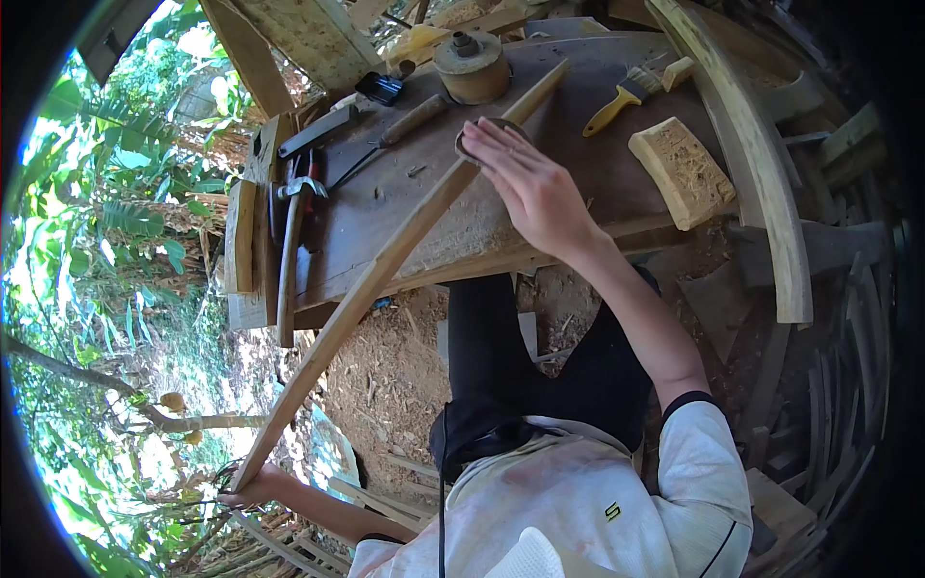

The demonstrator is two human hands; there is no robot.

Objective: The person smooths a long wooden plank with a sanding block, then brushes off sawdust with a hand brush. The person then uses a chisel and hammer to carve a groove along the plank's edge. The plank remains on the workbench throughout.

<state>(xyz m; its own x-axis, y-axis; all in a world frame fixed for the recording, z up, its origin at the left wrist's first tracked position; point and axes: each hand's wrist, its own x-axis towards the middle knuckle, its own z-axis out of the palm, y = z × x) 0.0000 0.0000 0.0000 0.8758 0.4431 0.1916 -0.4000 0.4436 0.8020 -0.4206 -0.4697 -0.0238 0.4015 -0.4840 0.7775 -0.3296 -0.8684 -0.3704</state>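
A long, narrow wooden strip runs slantwise from the lower left up onto the workbench, its far end resting near the back. My left hand is closed around the strip's near end, low at the left. Over the strip's upper part lies my right hand, fingers together and pressing down. Under those fingers shows the edge of a thin, round-edged brown sheet that looks like sandpaper; most of it is hidden.
On the brown workbench lie a yellow-handled brush, a wood block, a wooden-handled tool, a hammer and a round wooden piece with a bolt. A curved plank leans at the right.
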